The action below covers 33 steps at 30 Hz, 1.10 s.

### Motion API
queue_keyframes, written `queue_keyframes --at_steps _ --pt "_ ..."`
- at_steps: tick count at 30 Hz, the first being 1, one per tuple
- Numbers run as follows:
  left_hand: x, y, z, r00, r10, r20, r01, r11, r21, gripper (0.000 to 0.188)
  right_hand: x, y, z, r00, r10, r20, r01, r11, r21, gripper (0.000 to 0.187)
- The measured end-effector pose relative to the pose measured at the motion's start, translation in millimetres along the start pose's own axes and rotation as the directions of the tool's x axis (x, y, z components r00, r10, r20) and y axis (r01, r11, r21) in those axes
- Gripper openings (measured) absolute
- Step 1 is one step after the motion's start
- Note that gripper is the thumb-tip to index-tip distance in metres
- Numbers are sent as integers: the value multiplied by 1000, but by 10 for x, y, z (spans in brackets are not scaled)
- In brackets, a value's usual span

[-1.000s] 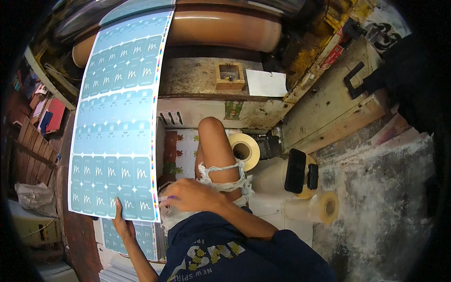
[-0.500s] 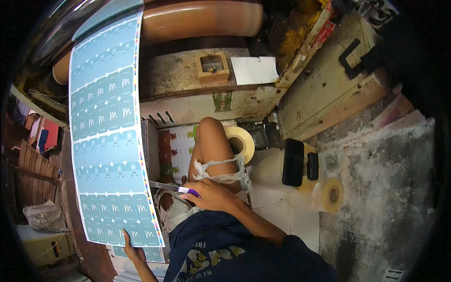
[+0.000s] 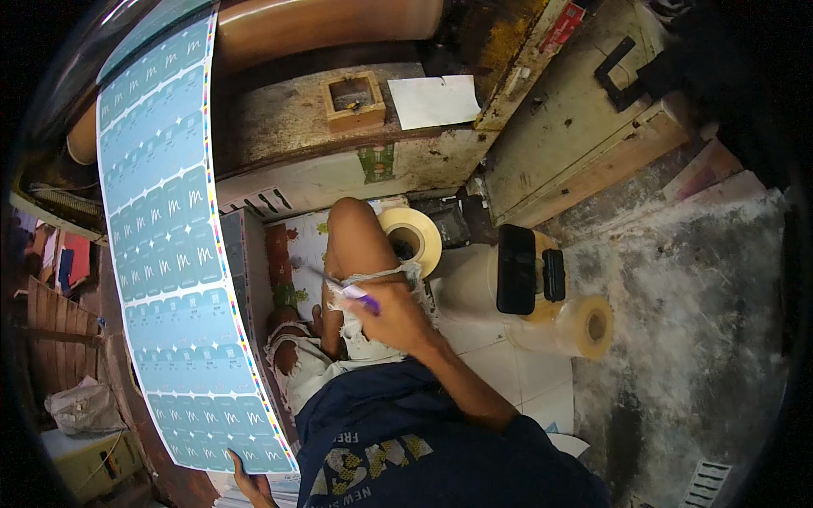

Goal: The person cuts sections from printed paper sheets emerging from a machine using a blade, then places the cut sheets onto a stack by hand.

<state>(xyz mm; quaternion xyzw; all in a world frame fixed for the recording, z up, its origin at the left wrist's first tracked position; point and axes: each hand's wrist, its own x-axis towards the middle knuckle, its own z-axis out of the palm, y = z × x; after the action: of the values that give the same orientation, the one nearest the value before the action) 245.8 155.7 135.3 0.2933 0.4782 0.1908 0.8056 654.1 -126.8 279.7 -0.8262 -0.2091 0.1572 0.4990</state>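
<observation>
A long printed sheet [image 3: 169, 237] in teal and pale blue, with a coloured strip along its right edge, hangs from the machine on the left down to my lap. My left hand [image 3: 251, 486] pinches its lower edge, thumb on top and fingers hidden underneath. Over my bent knee, my right hand [image 3: 396, 317] is closed around a thin knife [image 3: 362, 298] with a white and purple handle. Its blade is blurred, points up and left, and is apart from the sheet. More printed sheets [image 3: 286, 493] lie stacked below the left hand, mostly hidden.
A brown roller [image 3: 330, 24] spans the top. On the ledge below it are a small wooden box [image 3: 353, 102] and a white paper [image 3: 434, 102]. To the right stand rolls of clear film [image 3: 584, 328], with a black phone [image 3: 517, 269] on one. A metal cabinet door [image 3: 576, 127] lies beyond.
My right hand has lifted the knife away from the sheet's right edge, over my knee. The sheet reaches farther out of the machine, with another printed row showing. The view has shifted slightly.
</observation>
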Motion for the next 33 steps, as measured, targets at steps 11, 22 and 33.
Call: queue_keyframes --at_steps 11,22,33 --pt "-336 -54 -273 984 -119 -135 122 992 21 52 -27 270 -63 971 83 -226 -89 996 -14 26" --pt "-762 -293 -493 939 -261 -225 276 960 38 49 928 242 647 992 -118 -33 123 954 275 18" --pt "-1188 -720 -763 929 -168 -329 183 983 15 36 1639 402 -135 998 13 -65 22 862 507 30"
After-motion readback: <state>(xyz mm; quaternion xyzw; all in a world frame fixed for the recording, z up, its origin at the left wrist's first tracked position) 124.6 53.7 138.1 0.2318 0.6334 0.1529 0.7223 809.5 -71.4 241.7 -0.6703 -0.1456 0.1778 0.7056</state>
